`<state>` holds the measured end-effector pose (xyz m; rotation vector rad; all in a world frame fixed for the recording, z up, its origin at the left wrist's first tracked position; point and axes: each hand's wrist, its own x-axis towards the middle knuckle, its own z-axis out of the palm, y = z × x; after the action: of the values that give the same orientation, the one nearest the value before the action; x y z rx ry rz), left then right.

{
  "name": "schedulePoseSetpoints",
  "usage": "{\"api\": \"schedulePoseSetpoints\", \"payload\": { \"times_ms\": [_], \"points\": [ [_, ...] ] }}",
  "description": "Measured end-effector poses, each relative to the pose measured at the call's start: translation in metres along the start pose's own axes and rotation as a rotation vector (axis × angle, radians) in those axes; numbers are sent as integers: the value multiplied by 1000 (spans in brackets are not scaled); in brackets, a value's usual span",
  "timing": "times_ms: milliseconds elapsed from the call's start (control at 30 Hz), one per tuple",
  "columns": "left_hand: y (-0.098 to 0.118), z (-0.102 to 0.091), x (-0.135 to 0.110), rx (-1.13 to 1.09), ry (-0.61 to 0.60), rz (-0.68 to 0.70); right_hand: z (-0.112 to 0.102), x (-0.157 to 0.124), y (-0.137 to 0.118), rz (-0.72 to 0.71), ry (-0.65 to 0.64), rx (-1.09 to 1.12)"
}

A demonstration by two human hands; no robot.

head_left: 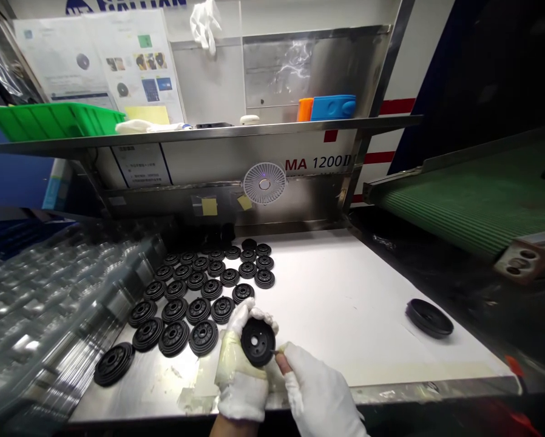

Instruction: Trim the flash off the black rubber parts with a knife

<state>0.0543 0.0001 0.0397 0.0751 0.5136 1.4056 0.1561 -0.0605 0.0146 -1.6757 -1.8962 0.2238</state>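
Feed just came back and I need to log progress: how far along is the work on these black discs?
Done, it seems: rows of discs lie neatly on the table. In hand: the left hand grips one black disc, and the right hand touches its rim. Left, probably: a lone disc lies apart to the right, near the green belt.

Right hand (pixel 320 394) cropped, trays (pixel 36 303) — blurred
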Motion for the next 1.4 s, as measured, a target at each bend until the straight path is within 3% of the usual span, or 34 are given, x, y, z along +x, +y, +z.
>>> {"api": "schedulePoseSetpoints", "payload": {
  "times_ms": [133,233,367,467,700,833,967,1133,1400],
  "points": [
    [-3,2,2,-62,64,-4,13,-5,-4,-16,36,-5],
    [-5,-1,-1,-30,42,47,16,-6,-5,-52,49,1],
    [-1,-3,-7,105,22,-114,9,-4,0,-59,28,18],
    [1,-1,-7,58,18,-153,4,-2,4,-9,3,52],
    [-5,10,2,-164,201,-97,16,-4,-2,-31,40,1],
    [-6,0,-1,-54,133,-49,14,-4,-3,-52,70,-15],
    [-5,-6,-6,58,13,-183,6,-2,4,0,16,33],
    [-8,0,-3,-89,62,-190,6,-4,5,20,52,16],
    [-7,-3,3,-106,53,-27,17,-5,-7,-13,92,21]
  ]
}}
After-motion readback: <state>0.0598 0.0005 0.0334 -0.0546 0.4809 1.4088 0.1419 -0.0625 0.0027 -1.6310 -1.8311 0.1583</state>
